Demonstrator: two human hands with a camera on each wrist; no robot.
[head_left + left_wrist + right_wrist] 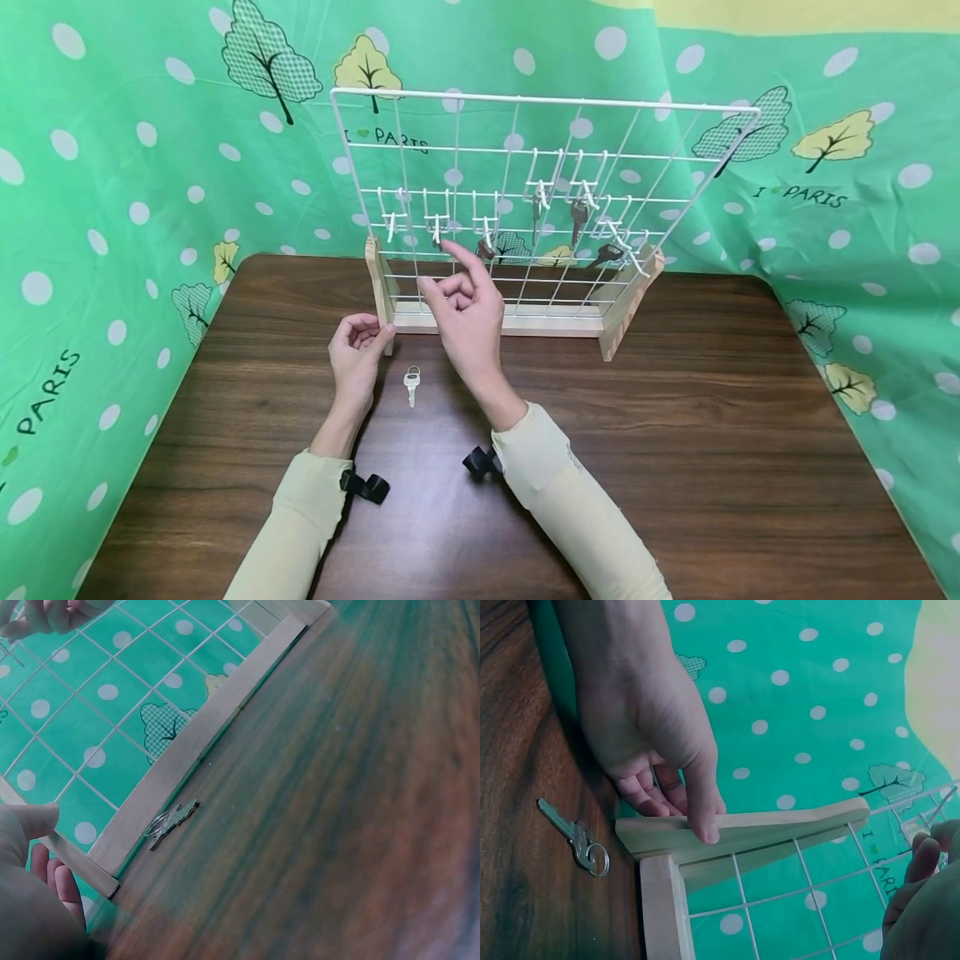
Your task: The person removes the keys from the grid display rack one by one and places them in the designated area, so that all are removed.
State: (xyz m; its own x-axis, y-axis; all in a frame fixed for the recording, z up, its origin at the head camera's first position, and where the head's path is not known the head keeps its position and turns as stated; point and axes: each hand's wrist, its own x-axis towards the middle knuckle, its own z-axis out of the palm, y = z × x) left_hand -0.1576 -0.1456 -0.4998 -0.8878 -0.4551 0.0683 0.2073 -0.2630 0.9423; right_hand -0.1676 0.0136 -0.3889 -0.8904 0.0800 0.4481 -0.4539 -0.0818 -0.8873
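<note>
At the left end of the white wire rack, a person's left hand pinches the wooden side piece, thumb on its inner face and the other fingers around the outer side. Before the rack's left half, the right hand is raised with its index finger stretched out and thumb held apart from it, the remaining fingers loosely bent. That index fingertip is at the second hook from the rack's left, where a small dark thing hangs, too hidden to make out; whether the finger touches it, I cannot tell.

Just in front of the rack's left end, a loose key with a ring through its head lies flat on the brown wood-grain table. Further right on the rack, dark keys hang: one on the third hook, a pair on the higher hooks, another near the right wooden side piece. Behind the rack hangs a green cloth with white spots and printed trees.
</note>
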